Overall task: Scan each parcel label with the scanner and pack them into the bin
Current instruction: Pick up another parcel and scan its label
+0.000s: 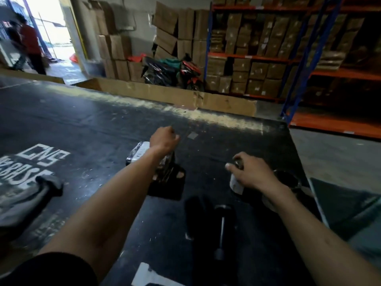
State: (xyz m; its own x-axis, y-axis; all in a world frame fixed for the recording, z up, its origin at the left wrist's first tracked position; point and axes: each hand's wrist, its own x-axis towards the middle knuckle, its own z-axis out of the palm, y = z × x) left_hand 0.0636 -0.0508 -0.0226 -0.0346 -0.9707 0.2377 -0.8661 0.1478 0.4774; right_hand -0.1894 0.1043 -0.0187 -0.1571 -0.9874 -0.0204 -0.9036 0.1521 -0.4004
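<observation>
My left hand (164, 139) hovers over the black table (82, 120) with its fingers curled into a fist; nothing shows in it. Under its wrist lies a shiny plastic-wrapped parcel with a white label (137, 152), resting partly on a flat black bag parcel (171, 186). My right hand (252, 173) grips a small dark parcel with a white label (236, 183) from above, low on the table. A dark handled device (221, 226), possibly the scanner, lies near the front edge between my arms. A dark container edge (338, 201), perhaps the bin, shows at the right.
A grey bundle (26, 199) lies at the table's left. A low cardboard wall (185, 96) lines the far edge. Behind stand stacked cartons, a motorbike (175, 73) and orange-blue shelving (309, 58). A person in red (31, 42) stands at the doorway.
</observation>
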